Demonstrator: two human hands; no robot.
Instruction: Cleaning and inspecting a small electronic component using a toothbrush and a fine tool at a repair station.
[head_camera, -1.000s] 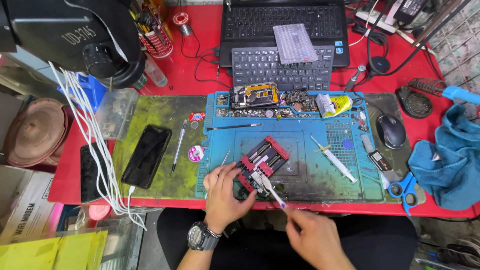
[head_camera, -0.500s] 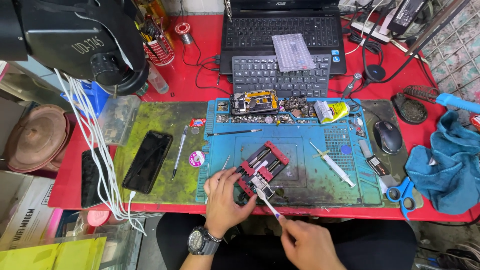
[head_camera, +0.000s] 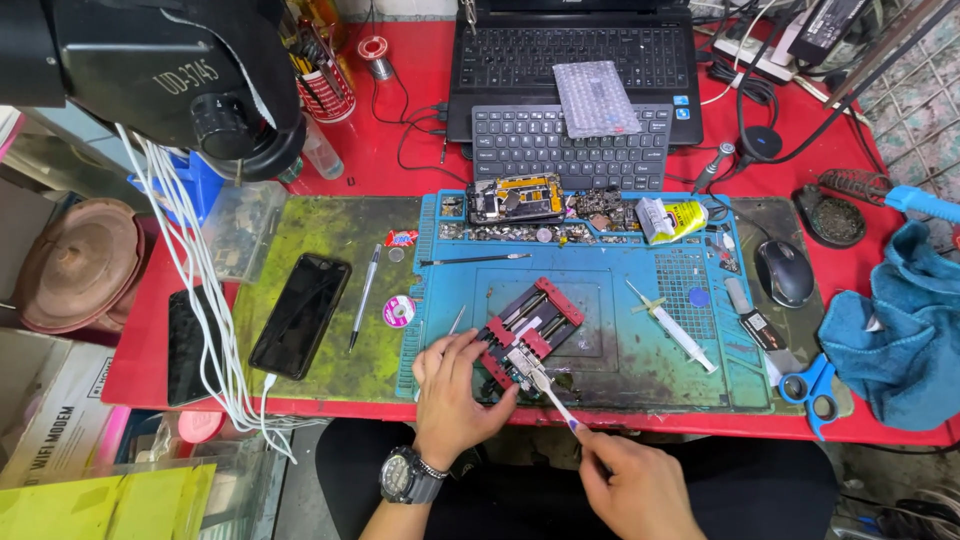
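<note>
Head view, left hand (head_camera: 452, 395): I steady the red clamp (head_camera: 530, 335), fingers closed on its edge.
Right hand (head_camera: 640, 490): pinches a thin brush (head_camera: 552, 395).
Board: likely fragile; I'd hold edges.

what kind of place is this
Most likely a phone or electronics repair bench: a blue repair mat, a red board-holding clamp, a stripped phone and a microscope head overhead.

Red table (head_camera: 400, 165) fills the view, evenly lit. Blue work mat (head_camera: 650, 385) near centre, green mat (head_camera: 330, 225) to its left. Laptop (head_camera: 575, 45) at far edge. Cardboard box (head_camera: 50, 420) near left, below table level.
</note>
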